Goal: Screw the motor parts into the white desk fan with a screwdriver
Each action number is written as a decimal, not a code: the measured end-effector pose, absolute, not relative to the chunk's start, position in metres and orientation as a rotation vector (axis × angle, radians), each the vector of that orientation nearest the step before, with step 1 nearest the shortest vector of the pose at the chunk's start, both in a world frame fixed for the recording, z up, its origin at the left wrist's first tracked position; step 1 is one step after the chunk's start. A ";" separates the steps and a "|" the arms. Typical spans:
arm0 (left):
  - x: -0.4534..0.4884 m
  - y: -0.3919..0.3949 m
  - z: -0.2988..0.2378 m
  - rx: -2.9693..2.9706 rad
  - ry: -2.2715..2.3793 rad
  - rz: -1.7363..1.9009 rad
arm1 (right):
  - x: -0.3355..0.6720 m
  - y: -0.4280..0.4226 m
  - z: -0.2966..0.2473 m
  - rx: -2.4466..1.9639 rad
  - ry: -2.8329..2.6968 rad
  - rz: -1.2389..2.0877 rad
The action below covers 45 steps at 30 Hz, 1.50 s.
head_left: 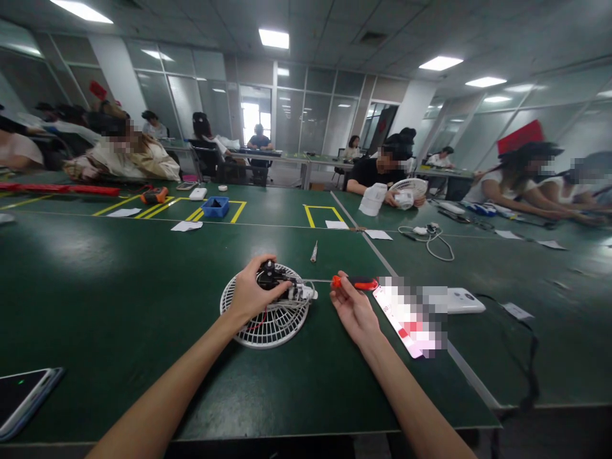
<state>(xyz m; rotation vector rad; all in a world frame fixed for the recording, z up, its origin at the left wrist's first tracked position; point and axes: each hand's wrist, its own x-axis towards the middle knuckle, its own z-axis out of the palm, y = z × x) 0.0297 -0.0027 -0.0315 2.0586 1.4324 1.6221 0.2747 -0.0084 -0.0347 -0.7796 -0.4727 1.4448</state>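
Currently the left hand (255, 290) is clamped on a black motor unit (269, 273), its thumb on the right side and its fingers curled over the far side. The motor unit sits on a round white fan grille (282, 333), which lies flat on the green worktop (119, 287) at the middle of the near half. A thin red wire (258, 324) trails over the slats on the near side.

To the right, the right hand (352, 306) is closed on a screwdriver (362, 283), thumb and fingers around the left end of its red and black handle. The shaft points left, level with the worktop, to the motor unit; whether the tip touches it I cannot tell.

Just beside the handle's right end lies a lit phone (406, 325), and farther right a white device (463, 301). A small pointed object (314, 251) rests on the far side of the screwdriver. Farther off stand a blue bin (216, 207) to the left and, to the right, a looped white cable (442, 247). Across the worktop, a person in a black top (368, 169) holds another white grille (410, 187).
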 end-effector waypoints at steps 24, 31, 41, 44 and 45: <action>0.031 -0.005 -0.027 2.000 1.411 1.630 | 0.279 -0.011 -0.030 -0.737 -0.523 1.469; 0.032 -0.005 -0.027 2.007 1.389 1.653 | 0.281 -0.012 -0.027 -0.705 -0.532 1.508; 0.031 -0.006 -0.026 2.104 1.454 1.562 | 0.283 -0.008 -0.033 -0.835 -0.568 1.461; 0.030 -0.005 -0.028 2.079 1.458 1.568 | 0.282 -0.008 -0.034 -0.838 -0.575 1.413; 0.030 -0.005 -0.028 2.068 1.457 1.570 | 0.282 -0.009 -0.033 -0.833 -0.574 1.398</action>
